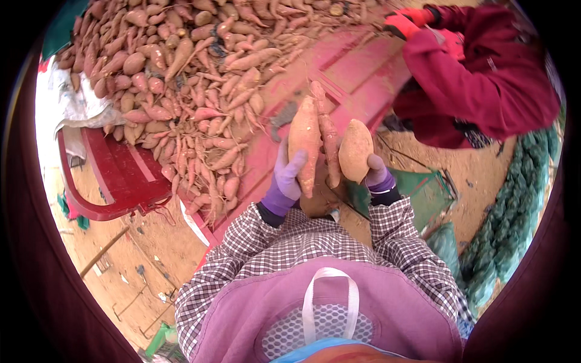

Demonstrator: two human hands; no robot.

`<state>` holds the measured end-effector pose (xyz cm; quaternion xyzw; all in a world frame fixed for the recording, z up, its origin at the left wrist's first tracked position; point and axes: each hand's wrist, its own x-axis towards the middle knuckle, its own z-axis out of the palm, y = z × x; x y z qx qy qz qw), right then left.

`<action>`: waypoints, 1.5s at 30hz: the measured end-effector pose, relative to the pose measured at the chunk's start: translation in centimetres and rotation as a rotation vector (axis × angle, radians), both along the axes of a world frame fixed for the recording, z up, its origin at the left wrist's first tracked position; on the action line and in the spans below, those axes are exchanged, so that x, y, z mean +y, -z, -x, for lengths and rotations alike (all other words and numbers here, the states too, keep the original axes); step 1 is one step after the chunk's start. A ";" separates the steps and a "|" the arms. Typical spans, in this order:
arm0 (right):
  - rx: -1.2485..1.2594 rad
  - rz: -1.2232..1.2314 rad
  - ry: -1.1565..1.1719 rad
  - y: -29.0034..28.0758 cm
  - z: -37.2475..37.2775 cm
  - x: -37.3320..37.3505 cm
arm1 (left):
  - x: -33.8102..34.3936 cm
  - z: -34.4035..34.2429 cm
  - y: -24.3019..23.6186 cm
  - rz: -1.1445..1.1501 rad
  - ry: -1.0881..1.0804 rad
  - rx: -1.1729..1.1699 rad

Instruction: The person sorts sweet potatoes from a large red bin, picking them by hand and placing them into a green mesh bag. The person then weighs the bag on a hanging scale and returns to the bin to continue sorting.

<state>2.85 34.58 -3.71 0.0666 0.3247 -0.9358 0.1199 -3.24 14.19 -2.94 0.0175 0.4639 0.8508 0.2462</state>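
Observation:
My left hand, in a purple glove, is closed round a long, thick sweet potato that points away from me. A thinner, reddish sweet potato stands between my two hands, against the thick one; which hand bears it I cannot tell. On the right, my right hand, gloved the same way, grips a plump, paler sweet potato from its right side. All of these are held up over the near edge of a red table-like surface.
A large heap of sweet potatoes covers the left and far part of the red surface. A red tailgate-like panel juts out left. Far right, a co-worker in maroon wears orange-red gloves. Green netting lies along the right.

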 end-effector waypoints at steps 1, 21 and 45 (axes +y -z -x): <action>0.010 -0.043 0.020 -0.9 -3.9 1.3 | 2.1 -2.9 -0.3 0.048 0.069 0.037; -0.458 -1.130 0.619 8.3 -17.6 15.1 | 11.0 -5.6 5.4 0.480 0.172 0.338; 0.188 -2.184 0.223 5.6 56.7 -11.8 | -20.5 41.7 9.3 2.052 -0.452 0.544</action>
